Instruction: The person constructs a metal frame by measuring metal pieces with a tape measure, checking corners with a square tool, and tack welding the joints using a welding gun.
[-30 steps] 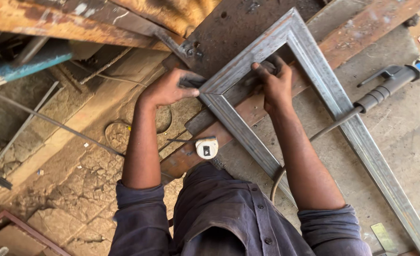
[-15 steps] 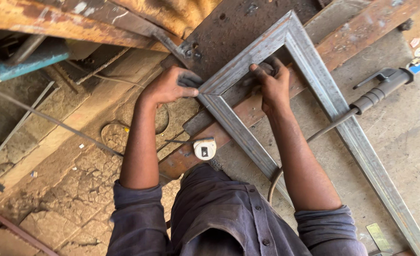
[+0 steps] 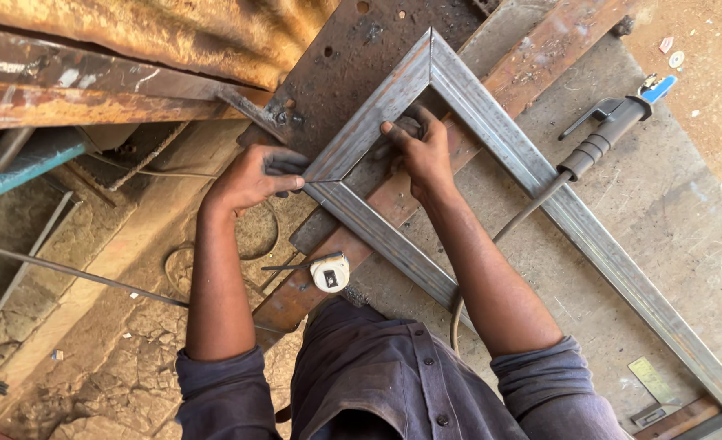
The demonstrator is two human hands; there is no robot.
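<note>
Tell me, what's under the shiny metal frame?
Under the metal frame lie a rusty flat bar crossing beneath it and a dark steel plate. The right hand hides the spot below it.

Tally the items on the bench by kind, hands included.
Hands: 2, left and right
Steel frame: 1
Electrode holder: 1
Tape measure: 1
Total: 5

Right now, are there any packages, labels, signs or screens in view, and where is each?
No packages, signs or screens.
Tape measure: round, white case with a small dark label on its face, on the rusty bar below the steel frame, between the forearms.
Flat tag: small yellowish rectangle, lower right on the bench.
</note>
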